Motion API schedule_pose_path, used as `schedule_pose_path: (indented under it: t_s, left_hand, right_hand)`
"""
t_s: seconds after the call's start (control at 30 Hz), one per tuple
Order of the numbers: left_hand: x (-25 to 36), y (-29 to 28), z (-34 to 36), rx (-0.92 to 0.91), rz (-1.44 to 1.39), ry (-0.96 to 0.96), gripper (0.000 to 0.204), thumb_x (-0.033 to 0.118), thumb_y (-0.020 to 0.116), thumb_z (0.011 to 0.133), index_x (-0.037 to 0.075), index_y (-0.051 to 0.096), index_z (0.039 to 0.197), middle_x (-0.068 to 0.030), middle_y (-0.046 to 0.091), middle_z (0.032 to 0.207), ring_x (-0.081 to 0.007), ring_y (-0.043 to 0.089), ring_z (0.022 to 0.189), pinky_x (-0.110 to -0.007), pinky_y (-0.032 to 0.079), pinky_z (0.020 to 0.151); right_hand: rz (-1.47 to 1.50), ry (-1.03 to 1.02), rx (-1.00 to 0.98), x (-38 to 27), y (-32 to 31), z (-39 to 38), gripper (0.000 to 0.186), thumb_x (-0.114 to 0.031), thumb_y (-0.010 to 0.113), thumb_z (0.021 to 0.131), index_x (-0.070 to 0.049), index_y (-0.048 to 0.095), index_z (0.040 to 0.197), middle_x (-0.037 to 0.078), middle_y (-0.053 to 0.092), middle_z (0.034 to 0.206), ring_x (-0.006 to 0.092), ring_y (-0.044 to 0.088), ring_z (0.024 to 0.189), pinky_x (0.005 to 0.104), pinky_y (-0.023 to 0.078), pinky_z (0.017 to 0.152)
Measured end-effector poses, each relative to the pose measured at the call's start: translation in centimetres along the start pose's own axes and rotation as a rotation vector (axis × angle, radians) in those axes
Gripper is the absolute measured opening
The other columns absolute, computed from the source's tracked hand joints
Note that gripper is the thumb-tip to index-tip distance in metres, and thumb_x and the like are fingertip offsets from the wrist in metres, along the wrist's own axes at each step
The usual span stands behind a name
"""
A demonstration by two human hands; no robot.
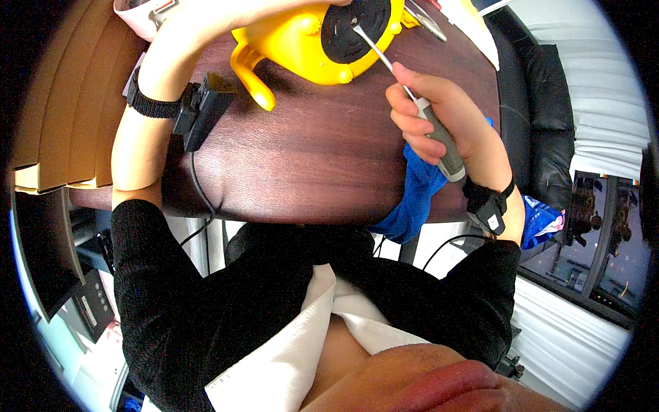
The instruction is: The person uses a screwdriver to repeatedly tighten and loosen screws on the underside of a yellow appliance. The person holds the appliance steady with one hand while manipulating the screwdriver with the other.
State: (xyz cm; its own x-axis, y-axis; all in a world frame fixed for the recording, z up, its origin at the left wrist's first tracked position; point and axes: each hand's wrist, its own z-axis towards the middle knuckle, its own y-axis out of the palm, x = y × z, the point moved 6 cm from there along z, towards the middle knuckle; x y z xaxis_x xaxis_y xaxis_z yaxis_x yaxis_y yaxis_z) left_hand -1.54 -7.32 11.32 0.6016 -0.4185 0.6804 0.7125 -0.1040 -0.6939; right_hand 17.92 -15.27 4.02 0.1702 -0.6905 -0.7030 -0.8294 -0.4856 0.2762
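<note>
A glossy yellow plastic appliance (288,48) lies on the table, turned so that its round black base (336,41) and small knobby feet show. From its left side a curved yellow arm, perhaps a handle or spout, reaches toward me. My left hand (312,3) is at its upper edge, mostly cut off by the top of the view, so its fingers are hidden. In my closed right hand (439,113) is a screwdriver (443,137) with a grey handle. Its metal shaft slants up to the left, and the tip meets the black base near its centre.
The dark brown tabletop (274,165) carries a blue cloth (415,185) hanging over its near right edge. A shiny metal piece (425,20) and a white sheet (473,27) lie at the far right. Cables run from bands on both wrists. Cardboard (82,89) stands left; a black seat (542,117) is right.
</note>
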Motion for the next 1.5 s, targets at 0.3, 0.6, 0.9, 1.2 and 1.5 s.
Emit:
schedule_pose_path:
  t_s: [0.3, 0.6, 0.9, 1.2, 1.5]
  left_hand:
    - [0.0, 0.2, 0.1, -0.04, -0.014, 0.045, 0.066, 0.042, 0.066, 0.076, -0.001, 0.049, 0.123, -0.0175, 0.059, 0.111, -0.0264, 0.06, 0.1, -0.035, 0.048, 0.088]
    - [0.7, 0.1, -0.2, -0.081, -0.047, 0.044, 0.065, 0.043, 0.066, 0.076, 0.0, 0.049, 0.122, -0.0176, 0.059, 0.109, -0.0256, 0.061, 0.097, -0.034, 0.05, 0.085]
    - [0.7, 0.8, 0.0, -0.033, 0.118, 0.094, 0.062, 0.038, 0.065, 0.076, 0.001, 0.049, 0.123, -0.0199, 0.055, 0.114, -0.0301, 0.058, 0.103, -0.038, 0.047, 0.09]
    - [0.9, 0.5, -0.2, -0.049, 0.167, 0.034, 0.065, 0.043, 0.064, 0.075, 0.0, 0.05, 0.123, -0.0208, 0.052, 0.117, -0.0313, 0.056, 0.105, -0.039, 0.046, 0.091]
    - [0.7, 0.4, 0.0, -0.045, 0.094, 0.056, 0.068, 0.044, 0.064, 0.075, 0.0, 0.049, 0.125, -0.0211, 0.052, 0.119, -0.0317, 0.056, 0.107, -0.039, 0.046, 0.092]
  right_hand:
    - [0.048, 0.022, -0.017, 0.2, -0.2, -0.4, 0.049, -0.045, 0.028, 0.1, -0.014, 0.037, 0.064, -0.004, 0.034, 0.046, 0.0091, 0.033, 0.025, 0.0236, 0.029, 0.024]
    - [0.088, 0.038, -0.008, 0.4, 0.0, -0.6, 0.049, -0.046, 0.03, 0.1, -0.014, 0.037, 0.064, -0.004, 0.032, 0.045, 0.0082, 0.031, 0.025, 0.0228, 0.027, 0.024]
    - [-0.456, -0.027, 0.261, -0.7, -0.7, -1.2, 0.047, -0.042, 0.036, 0.099, -0.01, 0.044, 0.065, 0.0, 0.04, 0.046, 0.0138, 0.041, 0.03, 0.0283, 0.034, 0.03]
    - [-1.797, -0.6, 0.84, -3.5, 0.3, -3.0, 0.044, -0.034, 0.045, 0.096, -0.002, 0.058, 0.067, 0.02, 0.057, 0.056, 0.0354, 0.06, 0.052, 0.0436, 0.046, 0.046]
    - [-0.399, -0.15, 0.276, 1.0, -2.1, -0.9, 0.052, -0.045, 0.038, 0.099, -0.007, 0.047, 0.064, 0.0, 0.043, 0.049, 0.0132, 0.046, 0.034, 0.0276, 0.037, 0.033]
